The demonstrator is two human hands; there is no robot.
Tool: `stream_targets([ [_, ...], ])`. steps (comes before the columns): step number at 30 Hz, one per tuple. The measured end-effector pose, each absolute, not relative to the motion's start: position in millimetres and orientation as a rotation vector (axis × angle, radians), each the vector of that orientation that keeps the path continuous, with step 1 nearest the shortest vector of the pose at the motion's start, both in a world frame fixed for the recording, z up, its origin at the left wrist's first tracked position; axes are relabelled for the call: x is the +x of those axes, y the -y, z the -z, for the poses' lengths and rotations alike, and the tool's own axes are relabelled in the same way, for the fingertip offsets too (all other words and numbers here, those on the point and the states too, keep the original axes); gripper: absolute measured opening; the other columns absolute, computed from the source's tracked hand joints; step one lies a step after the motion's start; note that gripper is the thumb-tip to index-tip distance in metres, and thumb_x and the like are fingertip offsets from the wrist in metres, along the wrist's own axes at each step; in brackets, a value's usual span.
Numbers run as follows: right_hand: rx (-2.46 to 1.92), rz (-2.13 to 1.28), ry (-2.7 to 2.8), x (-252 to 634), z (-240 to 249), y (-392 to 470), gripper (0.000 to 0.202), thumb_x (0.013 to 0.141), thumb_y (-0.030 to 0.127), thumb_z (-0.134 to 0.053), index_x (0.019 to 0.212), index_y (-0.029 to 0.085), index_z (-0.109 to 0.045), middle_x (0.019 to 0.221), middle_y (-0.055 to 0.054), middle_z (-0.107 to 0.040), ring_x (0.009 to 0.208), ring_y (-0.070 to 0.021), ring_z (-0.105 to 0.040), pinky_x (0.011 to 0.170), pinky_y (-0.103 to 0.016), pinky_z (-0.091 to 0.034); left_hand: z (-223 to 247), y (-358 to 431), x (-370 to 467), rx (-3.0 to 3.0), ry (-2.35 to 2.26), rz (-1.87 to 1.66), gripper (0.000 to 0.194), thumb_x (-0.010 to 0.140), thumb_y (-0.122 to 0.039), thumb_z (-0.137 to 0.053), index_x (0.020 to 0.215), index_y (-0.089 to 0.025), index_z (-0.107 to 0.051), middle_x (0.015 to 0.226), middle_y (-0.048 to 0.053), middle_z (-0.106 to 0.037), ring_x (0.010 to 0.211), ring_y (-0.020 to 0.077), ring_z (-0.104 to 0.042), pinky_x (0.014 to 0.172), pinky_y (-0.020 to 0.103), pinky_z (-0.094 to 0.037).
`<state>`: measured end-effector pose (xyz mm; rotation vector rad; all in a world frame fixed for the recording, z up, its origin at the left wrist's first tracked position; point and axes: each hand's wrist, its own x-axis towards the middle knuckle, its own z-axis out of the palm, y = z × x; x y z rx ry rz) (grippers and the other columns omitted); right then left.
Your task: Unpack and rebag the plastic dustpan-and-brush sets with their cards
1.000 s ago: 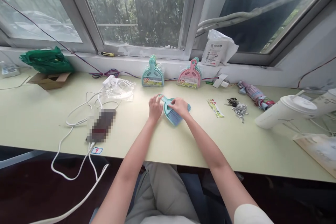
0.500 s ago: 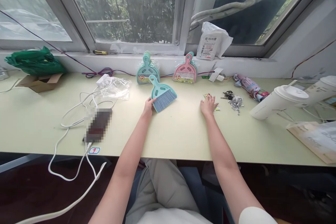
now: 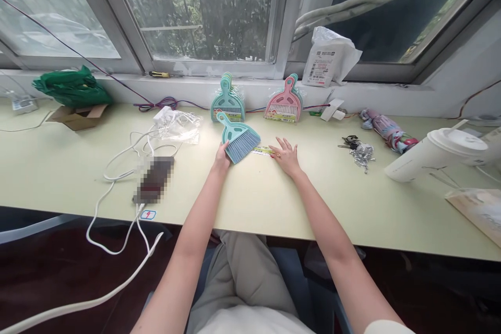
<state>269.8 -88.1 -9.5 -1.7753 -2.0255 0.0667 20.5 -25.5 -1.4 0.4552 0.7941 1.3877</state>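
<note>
Both hands work mid-table: my left hand grips the teal brush set at its near corner, tilted up. My right hand lies flat, fingers spread, on the paper label just right of it. Bare table stretches toward me to its near edge.

Both bare forearms reach forward from the near edge, converging toward the middle. Left hand sits far-center, fingers curled, thumb up, pinching at its fingertips. Right hand lies just right of it, palm down, fingers spread flat and pointing left-far. Wrists straight, elbows low and near.
</note>
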Motion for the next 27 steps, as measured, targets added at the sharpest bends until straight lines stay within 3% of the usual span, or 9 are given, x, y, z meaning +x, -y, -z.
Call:
stream_targets([
  [2,-1.681,-0.018,2.172,268.8,2.9,91.7,0.038,0.092,0.028,-0.044,0.128,0.035,-0.055,0.152,0.001,-0.031,0.142,-0.029,-0.021,0.109,-0.065,-0.017,1.8,24.6,20.1,0.436,-0.799,-1.386,0.03,0.083,-0.019,-0.058,0.113,-0.022,-0.059,0.105,0.007,-0.068,0.105,0.0213,-0.062,0.097,0.038,-0.047],
  [6,-1.608,-0.093,2.316,256.1,-13.7,102.4,0.031,0.092,0.038,-0.048,0.116,0.031,-0.066,0.133,-0.002,-0.056,0.12,-0.0239,-0.051,0.099,-0.04,-0.042,1.1,23.6,16.3,0.38,-0.803,-1.406,0.032,0.085,-0.02,-0.055,0.117,-0.02,-0.057,0.105,0.008,-0.067,0.103,0.0199,-0.063,0.097,0.037,-0.047],
  [9,-1.681,-0.176,2.262,242.5,-23.6,110.1,0.033,0.091,0.048,-0.048,0.102,0.029,-0.072,0.113,-0.004,-0.066,0.091,-0.019,-0.063,0.08,-0.03,-0.048,-0.2,23.8,13.1,0.346,-0.783,-1.4,0.031,0.087,-0.023,-0.052,0.117,-0.019,-0.057,0.103,0.008,-0.068,0.101,0.0203,-0.064,0.095,0.037,-0.049],
  [11,-1.642,-0.212,2.252,237.5,-25.9,112.0,0.032,0.091,0.048,-0.047,0.1,0.03,-0.073,0.113,-0.003,-0.066,0.091,-0.0185,-0.063,0.079,-0.03,-0.047,-1.2,24.5,12.0,0.338,-0.766,-1.392,0.029,0.087,-0.025,-0.051,0.115,-0.021,-0.058,0.102,0.008,-0.068,0.1,0.0205,-0.064,0.094,0.037,-0.05],
  [15,-1.464,-0.286,2.345,242.7,-17.8,107.0,0.027,0.085,0.043,-0.06,0.111,0.037,-0.067,0.14,0.003,-0.05,0.126,-0.026,-0.045,0.101,-0.044,-0.036,-2.5,26.2,12.3,0.33,-0.795,-1.413,0.028,0.087,-0.023,-0.051,0.113,-0.019,-0.06,0.101,0.007,-0.069,0.098,0.0192,-0.065,0.092,0.034,-0.05],
  [17,-1.461,-0.342,2.336,248.1,-10.1,102.9,0.029,0.083,0.042,-0.062,0.111,0.038,-0.067,0.142,0.005,-0.047,0.131,-0.0267,-0.04,0.107,-0.049,-0.028,-2.8,26.7,13.1,0.333,-0.807,-1.415,0.027,0.086,-0.023,-0.052,0.112,-0.017,-0.06,0.101,0.007,-0.069,0.098,0.0188,-0.064,0.092,0.033,-0.05],
  [22,-1.703,-0.232,2.001,253.4,5.0,95.1,0.023,0.086,0.04,-0.058,0.098,0.027,-0.073,0.117,-0.003,-0.067,0.112,-0.0241,-0.055,0.103,-0.044,-0.03,-2.7,28.6,15.7,0.368,-0.783,-1.386,0.027,0.084,-0.021,-0.054,0.11,-0.015,-0.059,0.096,0.007,-0.069,0.097,0.0196,-0.065,0.093,0.035,-0.049],
  [25,-1.787,-0.173,1.748,257.1,7.7,91.0,0.029,0.083,0.045,-0.059,0.09,0.022,-0.074,0.104,-0.009,-0.071,0.104,-0.0257,-0.057,0.101,-0.045,-0.031,-1.6,31.7,18.5,0.414,-0.791,-1.382,0.027,0.081,-0.019,-0.059,0.107,-0.015,-0.058,0.092,0.006,-0.069,0.094,0.0196,-0.064,0.093,0.036,-0.049],
  [27,-1.735,-0.203,1.463,260.3,6.4,88.1,0.04,0.084,0.052,-0.055,0.096,0.018,-0.072,0.101,-0.011,-0.071,0.1,-0.0253,-0.06,0.097,-0.043,-0.036,-0.5,35.2,22.0,0.464,-0.797,-1.375,0.028,0.078,-0.02,-0.063,0.105,-0.017,-0.057,0.092,0.005,-0.068,0.093,0.0197,-0.064,0.092,0.036,-0.049],
])
